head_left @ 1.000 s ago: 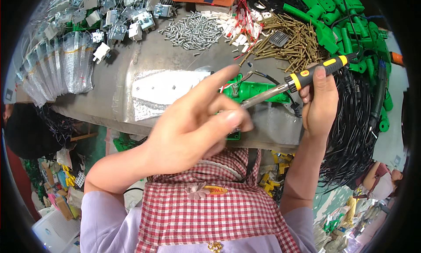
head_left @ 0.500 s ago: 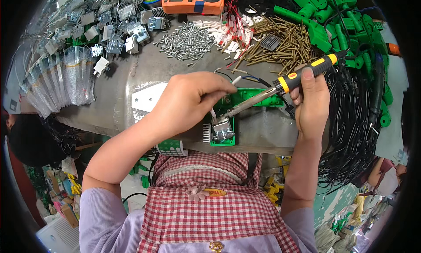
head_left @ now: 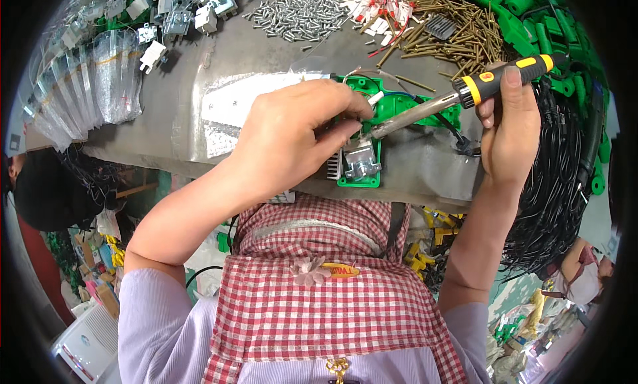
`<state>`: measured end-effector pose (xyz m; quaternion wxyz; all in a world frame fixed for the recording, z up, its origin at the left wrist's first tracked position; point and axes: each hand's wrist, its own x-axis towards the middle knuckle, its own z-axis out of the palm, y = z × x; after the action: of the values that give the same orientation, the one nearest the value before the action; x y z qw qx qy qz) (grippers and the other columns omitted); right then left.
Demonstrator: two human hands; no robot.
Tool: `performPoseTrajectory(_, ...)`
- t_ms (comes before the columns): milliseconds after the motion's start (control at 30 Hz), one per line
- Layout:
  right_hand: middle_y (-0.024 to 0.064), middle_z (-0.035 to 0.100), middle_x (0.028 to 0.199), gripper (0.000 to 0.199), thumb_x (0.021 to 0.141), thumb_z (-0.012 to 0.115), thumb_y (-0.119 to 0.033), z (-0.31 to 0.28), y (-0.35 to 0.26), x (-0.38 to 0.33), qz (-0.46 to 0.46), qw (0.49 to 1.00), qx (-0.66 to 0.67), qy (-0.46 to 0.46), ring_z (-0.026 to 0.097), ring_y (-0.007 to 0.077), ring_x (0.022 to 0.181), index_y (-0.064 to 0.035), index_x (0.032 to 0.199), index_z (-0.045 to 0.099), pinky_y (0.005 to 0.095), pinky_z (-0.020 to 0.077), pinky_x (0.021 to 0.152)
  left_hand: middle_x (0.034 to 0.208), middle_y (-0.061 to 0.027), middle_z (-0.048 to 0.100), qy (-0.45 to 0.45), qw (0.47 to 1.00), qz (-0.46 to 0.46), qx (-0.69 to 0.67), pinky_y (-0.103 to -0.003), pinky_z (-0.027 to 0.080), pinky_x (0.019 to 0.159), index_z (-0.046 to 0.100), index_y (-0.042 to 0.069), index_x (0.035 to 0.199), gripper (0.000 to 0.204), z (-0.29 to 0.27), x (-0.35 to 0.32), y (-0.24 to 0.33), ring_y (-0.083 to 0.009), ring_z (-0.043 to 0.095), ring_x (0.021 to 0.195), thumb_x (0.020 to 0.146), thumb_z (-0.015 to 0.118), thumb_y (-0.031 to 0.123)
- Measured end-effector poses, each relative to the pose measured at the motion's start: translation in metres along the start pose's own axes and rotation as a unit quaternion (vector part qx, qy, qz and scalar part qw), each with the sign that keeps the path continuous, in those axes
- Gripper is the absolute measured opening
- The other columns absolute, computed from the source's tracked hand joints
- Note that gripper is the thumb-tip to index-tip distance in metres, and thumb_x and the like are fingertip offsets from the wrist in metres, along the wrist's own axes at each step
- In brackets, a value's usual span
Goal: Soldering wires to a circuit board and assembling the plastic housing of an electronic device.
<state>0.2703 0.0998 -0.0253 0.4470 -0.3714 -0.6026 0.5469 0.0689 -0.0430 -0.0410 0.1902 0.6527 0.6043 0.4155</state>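
My right hand (head_left: 508, 128) is closed round the black and yellow handle of a soldering iron (head_left: 512, 81). The iron's metal shaft slants down to the left, and its tip is close to the fingers of my left hand (head_left: 286, 125). My left hand pinches a thin white stick (head_left: 376, 98), whose end pokes out past the fingers. Below the tip, a silver metal part (head_left: 361, 159) sits in an open green plastic housing (head_left: 375, 180). My left fingers partly hide the housing, and the exact contact point cannot be made out.
Silver screws (head_left: 292, 18), long brass screws (head_left: 458, 41) and white connectors lie at the back. Metal-and-white parts (head_left: 176, 21) and plastic bags (head_left: 100, 85) lie left. Black cables (head_left: 558, 164) and green housings (head_left: 525, 31) fill the right. A white sheet (head_left: 229, 105) lies beside my left hand.
The view has shifted, and the orange meter at the back has left it. Both hands, the iron and the housing appear farther right and slightly higher. Both hands keep their holds.
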Motion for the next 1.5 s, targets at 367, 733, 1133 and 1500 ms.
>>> performPoseTrajectory(367, 0.0001, 0.053, 0.068, 0.029, 0.095, 0.058, -0.030, -0.002, 0.002, -0.003, -0.004, 1.000, 0.005, -0.004, 0.044, 0.0039, 0.055, -0.0016, 0.092, 0.055, 0.0171, 0.0329, 0.049, 0.084, -0.0052, 0.065, -0.017, 0.998, -0.052, -0.008, -0.025, 0.047, 0.059, 0.067, 0.005, 0.094, 0.019, 0.002, -0.004, 0.003, -0.0123, 0.059, 0.067, 0.076, 0.070, 0.000)
performPoseTrajectory(733, 0.0004, 0.052, 0.067, 0.029, 0.096, 0.056, -0.030, -0.007, -0.002, 0.000, 0.009, 1.000, 0.007, -0.005, 0.041, 0.0035, 0.053, -0.0017, 0.090, 0.054, 0.0171, 0.0304, 0.047, 0.081, -0.0045, 0.065, 0.021, 1.000, 0.007, 0.022, -0.026, 0.044, 0.054, 0.067, 0.007, 0.090, 0.018, 0.009, -0.005, -0.004, -0.0148, 0.055, 0.060, 0.074, 0.071, 0.000)
performPoseTrajectory(1133, 0.0003, 0.053, 0.067, 0.028, 0.097, 0.054, -0.029, -0.011, 0.005, -0.002, 0.017, 1.000, -0.006, -0.003, 0.042, 0.0034, 0.053, -0.0017, 0.091, 0.054, 0.0171, 0.0320, 0.047, 0.079, -0.0054, 0.064, 0.018, 0.999, 0.010, 0.034, -0.029, 0.045, 0.057, 0.067, 0.008, 0.089, 0.018, 0.011, -0.008, -0.005, -0.0186, 0.058, 0.063, 0.073, 0.071, 0.002)
performPoseTrajectory(1500, 0.0000, 0.054, 0.068, 0.027, 0.097, 0.055, -0.028, -0.016, 0.005, 0.001, 0.012, 1.000, 0.003, 0.002, 0.043, 0.0030, 0.053, -0.0011, 0.094, 0.056, 0.0172, 0.0311, 0.046, 0.081, -0.0060, 0.065, 0.016, 0.999, 0.002, 0.032, -0.030, 0.047, 0.059, 0.067, 0.008, 0.089, 0.019, 0.011, -0.005, -0.003, -0.0207, 0.061, 0.067, 0.072, 0.071, 0.001)
